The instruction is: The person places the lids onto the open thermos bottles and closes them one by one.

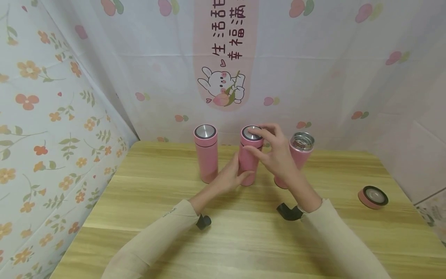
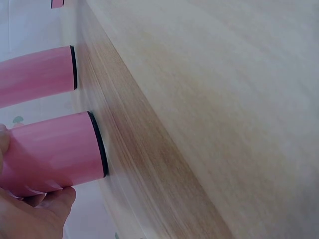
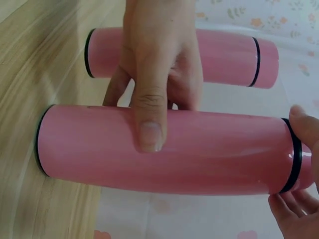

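Observation:
A pink thermos bottle (image 1: 248,162) with a silver-topped lid (image 1: 246,142) stands upright in the middle of the table. My left hand (image 1: 228,175) grips its lower body, thumb across the near side in the right wrist view. Around the lid curl the thumb and fingers of my right hand (image 1: 277,155), one finger over the top. To the left is a second pink thermos (image 1: 208,162), upright with its lid on. A third thermos (image 1: 300,157), to the right, has no lid, and its metal mouth shows; my right hand and forearm partly hide it.
A loose pink lid (image 1: 372,197) with a dark ring lies at the right of the wooden table (image 1: 237,240). Behind the bottles hangs a printed cloth (image 1: 150,66), and a floral one (image 1: 45,128) covers the left side. Black straps (image 1: 290,212) show at both wrists.

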A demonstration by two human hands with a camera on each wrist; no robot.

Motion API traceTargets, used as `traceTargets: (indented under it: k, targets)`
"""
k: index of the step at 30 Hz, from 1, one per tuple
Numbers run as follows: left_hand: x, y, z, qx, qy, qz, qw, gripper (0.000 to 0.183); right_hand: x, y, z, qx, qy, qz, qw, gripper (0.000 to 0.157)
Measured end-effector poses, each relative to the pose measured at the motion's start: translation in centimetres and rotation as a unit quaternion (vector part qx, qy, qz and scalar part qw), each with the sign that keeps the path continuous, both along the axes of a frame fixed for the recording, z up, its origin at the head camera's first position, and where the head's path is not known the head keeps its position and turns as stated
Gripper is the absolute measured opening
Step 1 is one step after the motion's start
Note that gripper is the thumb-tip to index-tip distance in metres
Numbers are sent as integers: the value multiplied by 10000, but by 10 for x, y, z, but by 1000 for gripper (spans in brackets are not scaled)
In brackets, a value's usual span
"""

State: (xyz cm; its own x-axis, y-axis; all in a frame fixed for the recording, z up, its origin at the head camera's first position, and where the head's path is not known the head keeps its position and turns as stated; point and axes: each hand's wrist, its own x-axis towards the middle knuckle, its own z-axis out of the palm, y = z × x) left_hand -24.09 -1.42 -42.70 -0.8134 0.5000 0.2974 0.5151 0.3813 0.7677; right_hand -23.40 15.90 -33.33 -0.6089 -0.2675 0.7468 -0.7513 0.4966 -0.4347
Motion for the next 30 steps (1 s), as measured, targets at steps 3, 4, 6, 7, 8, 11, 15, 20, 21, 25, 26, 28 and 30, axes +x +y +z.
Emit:
traceTargets:
  k: [3,4,6,7,8,11,15,20,21,25,26,28,30]
  targets:
    - [0,0,0,121,36,-92,9999,71,0,-1,-2,-49,62,-50,10000,46]
    - [-1,1,-1,160,88,-125,9998,72,-1,-1,-3,-31,77,-49,10000,46]
    - [-1,1,0,256,145,-210,9993,75,0,0,-3,14,79,-17,10000,47]
    - [-1,1,0,274,172,-233,9992,76,0,2,-3,46,51,12,10000,47]
    - [-1,1,0,264,160,-222,9993,75,1,3,-3,91,20,43,9999,47]
    - [-2,2,0,138,83,-110,9998,73,2,9,0,229,-70,235,9994,48]
    - [-2,4,-1,-25,-11,86,10000,72,11,13,16,468,-211,714,9961,47]
    - [-2,4,-2,-33,14,80,10000,73,21,14,31,735,-352,1248,9888,44]
    - [-2,3,-3,-30,27,70,10000,73,20,15,31,763,-327,1297,9881,45]
    - [-1,2,-3,-11,53,32,10000,73,11,19,22,742,-207,1375,9875,49]
    - [-1,2,-2,-17,50,43,10000,74,7,21,18,721,-191,1376,9877,50]
    - [-2,2,-2,-48,46,74,10000,74,2,23,12,698,-192,1331,9885,51]
    - [-2,1,-2,-73,24,101,9999,74,-1,24,8,682,-207,1265,9894,52]
